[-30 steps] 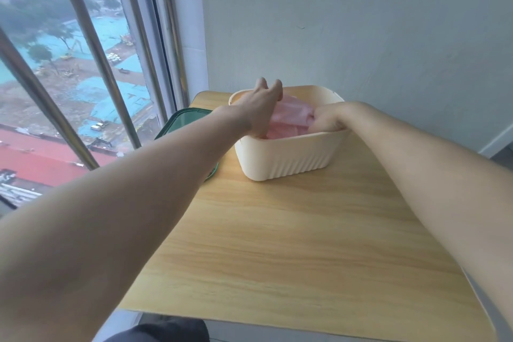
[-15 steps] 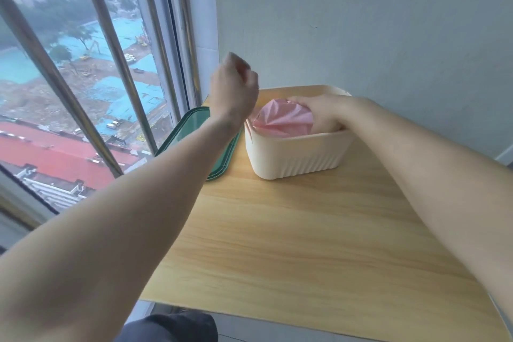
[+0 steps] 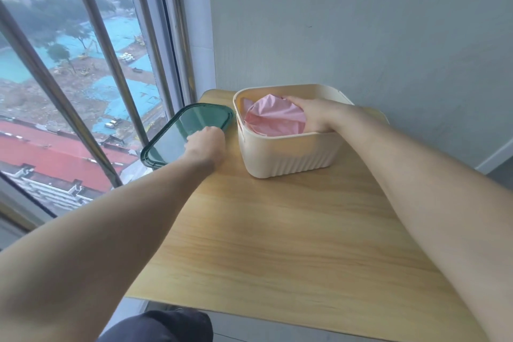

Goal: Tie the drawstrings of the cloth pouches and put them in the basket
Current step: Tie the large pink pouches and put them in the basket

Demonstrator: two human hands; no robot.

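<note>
My right hand (image 3: 313, 116) is down inside the cream basket (image 3: 288, 153), fingers lying on the pink cloth pouch (image 3: 273, 116), pressing it in; whether they curl round it I cannot tell from this angle. The pouch sits in the basket, bulging up near the rim, gathered top facing up. My left hand (image 3: 206, 144) rests at the near edge of the green lid (image 3: 191, 125), which lies on the bench (image 3: 277, 230) just left of the basket; its fingers curl down over the lid's edge, seemingly gripping it. Step in hand looks like seating the pouch and maybe fetching the lid. To do it well: push the pouch flat below the rim, keep the drawstring tucked inside, hold the basket steady so it doesn't slide toward the wall, then lift the lid level.
</note>
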